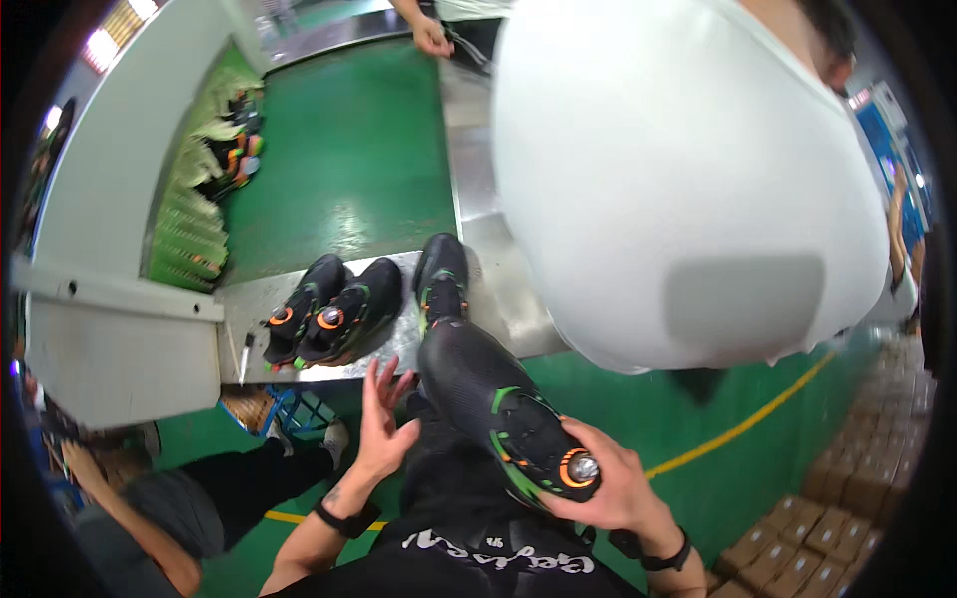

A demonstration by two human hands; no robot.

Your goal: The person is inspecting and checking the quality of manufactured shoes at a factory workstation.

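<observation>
Right hand [613,488] grips a black shoe [503,414] at its orange dial end, fingers closed round it, toe raised toward the bench [469,169], seemingly so the upper faces the eye; left hand [384,429] hangs open beside the toe, touching nothing. Two shoes [334,309] lie paired on the steel bench edge, a third [442,274] just above the held one; a person in white [678,179] crowds the right, cartons [827,528] stacked below
</observation>
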